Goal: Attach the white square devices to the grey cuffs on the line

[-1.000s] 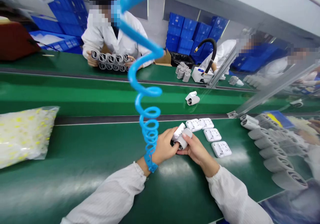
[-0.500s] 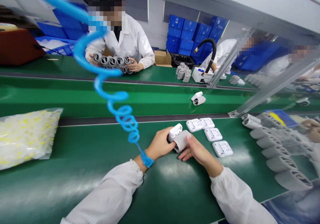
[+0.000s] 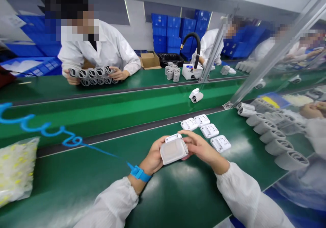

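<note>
Both hands hold a wrist blood pressure monitor between them above the green bench. Its grey cuff [image 3: 173, 152] faces me, and the white housing [image 3: 173, 138] shows along the far edge. My left hand [image 3: 153, 156], with a blue strap at the wrist, is closed around the left side. My right hand [image 3: 200, 147] is closed on the right side, its thumb and fingers at the cuff's edge; some fingertips are hidden behind it. Just beyond my right hand lie several white housings [image 3: 209, 130], flat on the bench with their recessed sides up.
Rows of rolled grey cuffs [image 3: 291, 159] stand at the right. A clear bag of white and yellow pieces [image 3: 17, 170] lies at left. Another monitor [image 3: 196, 96] sits on the conveyor belt [image 3: 122, 105]. A blue coiled cord [image 3: 73, 140] runs to my wrist. Co-workers sit opposite and right.
The monitor has turned so the cuff's broad side faces me. My right hand has shifted to its far right edge. The view has swung, and the coiled cord hangs lower at left.
</note>
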The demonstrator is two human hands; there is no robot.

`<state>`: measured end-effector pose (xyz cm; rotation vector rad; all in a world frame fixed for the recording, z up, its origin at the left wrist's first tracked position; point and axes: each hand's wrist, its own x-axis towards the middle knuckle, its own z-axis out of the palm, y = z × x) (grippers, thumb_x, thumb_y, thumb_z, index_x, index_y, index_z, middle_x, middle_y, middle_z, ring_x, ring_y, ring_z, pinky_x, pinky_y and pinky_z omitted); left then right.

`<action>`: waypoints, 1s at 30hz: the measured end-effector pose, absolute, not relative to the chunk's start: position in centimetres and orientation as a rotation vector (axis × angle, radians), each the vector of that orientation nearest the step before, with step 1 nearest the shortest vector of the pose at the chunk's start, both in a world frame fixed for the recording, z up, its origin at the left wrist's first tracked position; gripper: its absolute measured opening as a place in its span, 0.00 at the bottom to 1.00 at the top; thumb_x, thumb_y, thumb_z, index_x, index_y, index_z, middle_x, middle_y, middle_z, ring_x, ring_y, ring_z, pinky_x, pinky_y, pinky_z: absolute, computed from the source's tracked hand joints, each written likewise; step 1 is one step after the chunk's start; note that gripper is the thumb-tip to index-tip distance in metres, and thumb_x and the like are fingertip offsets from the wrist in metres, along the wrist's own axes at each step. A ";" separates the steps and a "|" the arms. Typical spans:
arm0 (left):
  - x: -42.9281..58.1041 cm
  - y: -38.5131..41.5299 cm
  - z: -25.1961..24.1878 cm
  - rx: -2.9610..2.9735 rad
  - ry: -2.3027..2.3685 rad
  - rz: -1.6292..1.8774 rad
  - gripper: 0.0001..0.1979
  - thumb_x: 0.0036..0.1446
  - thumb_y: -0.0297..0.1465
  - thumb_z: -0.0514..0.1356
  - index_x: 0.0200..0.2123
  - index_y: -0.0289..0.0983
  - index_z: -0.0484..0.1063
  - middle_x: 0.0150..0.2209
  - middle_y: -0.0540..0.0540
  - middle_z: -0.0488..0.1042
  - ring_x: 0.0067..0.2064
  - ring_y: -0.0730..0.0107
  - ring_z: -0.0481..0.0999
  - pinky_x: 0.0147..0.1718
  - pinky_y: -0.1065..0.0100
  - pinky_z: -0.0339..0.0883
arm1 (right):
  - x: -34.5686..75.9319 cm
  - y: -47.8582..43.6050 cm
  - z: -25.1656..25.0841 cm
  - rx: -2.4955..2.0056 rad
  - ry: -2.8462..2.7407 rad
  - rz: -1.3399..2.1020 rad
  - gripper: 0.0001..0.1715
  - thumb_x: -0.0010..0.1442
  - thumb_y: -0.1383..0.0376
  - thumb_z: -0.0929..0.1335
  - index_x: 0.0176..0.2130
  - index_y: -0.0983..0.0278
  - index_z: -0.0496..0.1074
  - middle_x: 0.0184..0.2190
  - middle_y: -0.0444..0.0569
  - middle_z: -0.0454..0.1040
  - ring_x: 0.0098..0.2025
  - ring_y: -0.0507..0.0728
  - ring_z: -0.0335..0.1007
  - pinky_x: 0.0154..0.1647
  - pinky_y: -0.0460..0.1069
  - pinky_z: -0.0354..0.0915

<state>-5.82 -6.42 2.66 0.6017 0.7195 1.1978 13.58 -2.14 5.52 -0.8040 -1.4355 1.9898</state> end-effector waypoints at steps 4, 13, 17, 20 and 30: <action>-5.8 -6.7 2.3 0.747 0.766 1.210 0.28 0.35 0.28 0.76 0.42 0.34 0.73 0.37 0.45 0.79 0.36 0.66 0.78 0.35 0.70 0.72 | 14.3 -1.6 4.9 -0.731 -1.478 2.063 0.37 0.52 0.71 0.75 0.58 0.57 0.63 0.46 0.50 0.77 0.36 0.54 0.78 0.31 0.45 0.72; -6.7 -7.7 2.3 1.353 0.985 1.033 0.22 0.48 0.27 0.68 0.48 0.38 0.70 0.43 0.44 0.78 0.41 0.64 0.78 0.40 0.67 0.72 | 15.0 -1.9 4.3 -0.674 -2.046 1.617 0.31 0.63 0.68 0.68 0.63 0.58 0.61 0.57 0.54 0.72 0.55 0.60 0.73 0.55 0.56 0.70; -7.5 -8.1 2.6 1.831 1.080 0.929 0.21 0.54 0.25 0.62 0.52 0.41 0.72 0.46 0.45 0.79 0.44 0.61 0.78 0.44 0.65 0.71 | 15.7 -2.2 4.1 -0.692 -2.409 1.264 0.37 0.64 0.69 0.66 0.68 0.54 0.54 0.60 0.52 0.70 0.57 0.62 0.71 0.57 0.60 0.68; -7.8 -8.2 2.3 1.970 1.099 0.930 0.25 0.55 0.25 0.60 0.57 0.43 0.69 0.53 0.43 0.76 0.51 0.57 0.77 0.50 0.62 0.70 | 16.0 -2.2 3.7 -0.662 -2.515 1.040 0.37 0.65 0.70 0.64 0.69 0.54 0.53 0.63 0.53 0.66 0.61 0.63 0.67 0.59 0.60 0.66; -8.2 -8.1 0.3 2.116 1.192 0.906 0.36 0.49 0.21 0.58 0.64 0.40 0.63 0.53 0.39 0.77 0.49 0.52 0.79 0.47 0.59 0.72 | 15.7 -2.7 1.2 -0.531 -2.501 0.721 0.45 0.63 0.72 0.61 0.72 0.57 0.39 0.62 0.59 0.65 0.58 0.66 0.70 0.52 0.61 0.71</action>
